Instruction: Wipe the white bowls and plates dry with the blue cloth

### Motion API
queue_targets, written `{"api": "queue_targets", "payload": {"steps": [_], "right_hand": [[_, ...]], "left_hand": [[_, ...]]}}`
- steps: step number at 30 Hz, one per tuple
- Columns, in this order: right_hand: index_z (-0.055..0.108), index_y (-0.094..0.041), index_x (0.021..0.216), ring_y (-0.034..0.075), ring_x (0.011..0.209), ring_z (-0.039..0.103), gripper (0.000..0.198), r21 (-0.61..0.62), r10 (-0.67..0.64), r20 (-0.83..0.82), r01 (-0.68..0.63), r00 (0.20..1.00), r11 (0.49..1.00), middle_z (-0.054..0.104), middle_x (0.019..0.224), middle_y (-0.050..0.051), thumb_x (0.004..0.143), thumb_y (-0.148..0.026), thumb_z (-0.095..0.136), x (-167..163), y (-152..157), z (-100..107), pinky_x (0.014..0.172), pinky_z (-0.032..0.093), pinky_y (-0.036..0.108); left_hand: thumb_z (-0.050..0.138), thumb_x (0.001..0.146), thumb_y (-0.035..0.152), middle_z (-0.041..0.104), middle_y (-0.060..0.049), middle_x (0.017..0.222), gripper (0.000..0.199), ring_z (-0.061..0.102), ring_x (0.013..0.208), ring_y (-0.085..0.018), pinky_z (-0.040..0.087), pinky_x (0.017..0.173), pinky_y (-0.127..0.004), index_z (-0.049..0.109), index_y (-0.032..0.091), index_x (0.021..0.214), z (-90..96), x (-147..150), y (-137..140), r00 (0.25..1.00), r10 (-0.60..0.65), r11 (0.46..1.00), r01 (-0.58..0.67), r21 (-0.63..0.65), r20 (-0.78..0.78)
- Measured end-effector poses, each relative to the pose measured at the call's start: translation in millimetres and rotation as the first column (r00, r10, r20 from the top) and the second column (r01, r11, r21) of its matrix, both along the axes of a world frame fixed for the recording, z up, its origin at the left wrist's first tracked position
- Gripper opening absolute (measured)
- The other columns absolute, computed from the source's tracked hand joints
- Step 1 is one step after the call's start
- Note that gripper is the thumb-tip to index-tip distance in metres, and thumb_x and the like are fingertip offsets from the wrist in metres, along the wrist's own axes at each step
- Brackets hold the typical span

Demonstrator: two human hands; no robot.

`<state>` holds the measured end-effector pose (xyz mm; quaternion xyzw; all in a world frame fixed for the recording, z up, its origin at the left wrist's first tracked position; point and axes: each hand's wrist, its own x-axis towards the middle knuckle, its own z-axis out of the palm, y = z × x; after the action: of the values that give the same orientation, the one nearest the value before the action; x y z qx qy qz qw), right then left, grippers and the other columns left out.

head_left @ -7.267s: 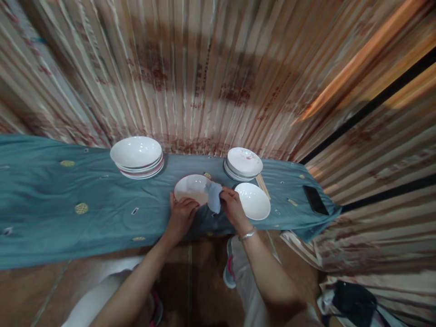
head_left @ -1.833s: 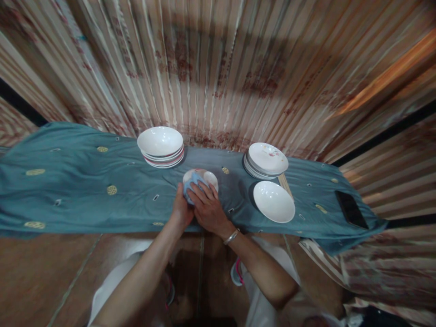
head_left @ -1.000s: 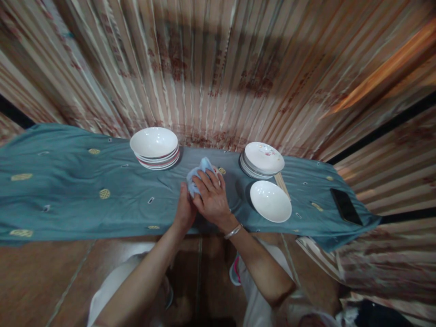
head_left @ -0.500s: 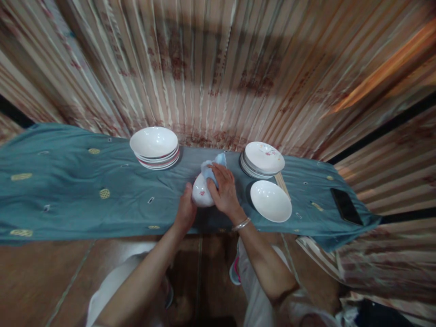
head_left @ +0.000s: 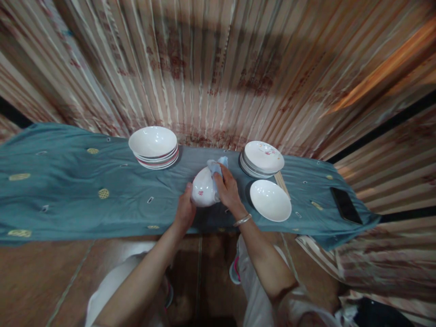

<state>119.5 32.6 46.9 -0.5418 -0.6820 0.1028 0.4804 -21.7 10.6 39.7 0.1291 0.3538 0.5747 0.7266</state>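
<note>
My left hand [head_left: 186, 207] grips the left rim of a white bowl [head_left: 203, 187], its outside with a small red mark facing me. The bowl is tilted on its side above the table. My right hand [head_left: 229, 190] is closed on a pale blue cloth [head_left: 216, 167], pressed against the bowl's right side. Part of the cloth sticks out above my fingers. The bowl's inside is hidden from me.
A stack of white bowls [head_left: 153, 143] stands at the back left. Back right is a stack of plates [head_left: 264, 156], with chopsticks [head_left: 282, 184] beside it. A single white bowl [head_left: 270, 200] sits in front, and a black phone [head_left: 345, 205] lies far right on the green tablecloth [head_left: 75, 190].
My right hand has slid with the cloth from the bowl's upper face to its right edge, uncovering more of the outside. My left hand has stayed nearly in place.
</note>
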Motion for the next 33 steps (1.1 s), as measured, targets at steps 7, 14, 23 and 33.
{"api": "queue_targets", "payload": {"steps": [7, 14, 23, 33], "right_hand": [[0.058, -0.015, 0.133, 0.02, 0.126, 0.059, 0.041, -0.034, -0.016, -0.033, 0.014, 0.999, 0.999, 0.065, 0.134, 0.011, 0.101, -0.031, 0.039, -1, -1, -1, 0.11, 0.044, 0.034], [0.061, -0.015, 0.131, 0.021, 0.124, 0.06, 0.041, -0.136, -0.03, -0.258, -0.005, 0.966, 0.991, 0.067, 0.131, 0.011, 0.1, -0.033, 0.04, -1, 0, -7, 0.112, 0.042, 0.037], [0.06, -0.014, 0.132, 0.024, 0.132, 0.055, 0.043, -0.203, -0.052, -0.307, -0.012, 0.95, 0.979, 0.062, 0.138, 0.015, 0.099, -0.03, 0.038, -2, 0, -9, 0.117, 0.037, 0.045], [0.065, -0.015, 0.127, 0.023, 0.135, 0.052, 0.044, -0.268, -0.106, -0.402, -0.006, 0.91, 0.964, 0.064, 0.136, 0.011, 0.097, -0.032, 0.037, -1, 7, -19, 0.121, 0.032, 0.044]], "left_hand": [[0.052, 0.095, 0.024, 0.079, -0.01, 0.099, 0.03, 0.062, 0.124, -0.025, 0.049, 0.105, -0.037, 0.072, 0.012, 0.114, 5.6, 4, 0, 0.993, 0.033, 0.999, -0.028, 0.044, -0.117], [0.059, 0.091, 0.032, 0.079, -0.012, 0.1, 0.029, 0.062, 0.124, -0.029, 0.048, 0.107, -0.042, 0.074, 0.011, 0.104, 1.8, 4, 1, 0.982, 0.049, 0.996, -0.035, 0.079, -0.183], [0.049, 0.095, 0.026, 0.079, -0.011, 0.099, 0.028, 0.062, 0.125, -0.025, 0.048, 0.108, -0.041, 0.074, 0.014, 0.095, 4.2, 4, 3, 0.991, 0.06, 0.996, -0.05, 0.078, -0.122], [0.052, 0.096, 0.029, 0.078, -0.012, 0.104, 0.029, 0.062, 0.124, -0.027, 0.046, 0.11, -0.043, 0.073, 0.012, 0.105, -6.1, 2, 6, 0.995, 0.083, 0.996, -0.08, 0.049, -0.062]]}}
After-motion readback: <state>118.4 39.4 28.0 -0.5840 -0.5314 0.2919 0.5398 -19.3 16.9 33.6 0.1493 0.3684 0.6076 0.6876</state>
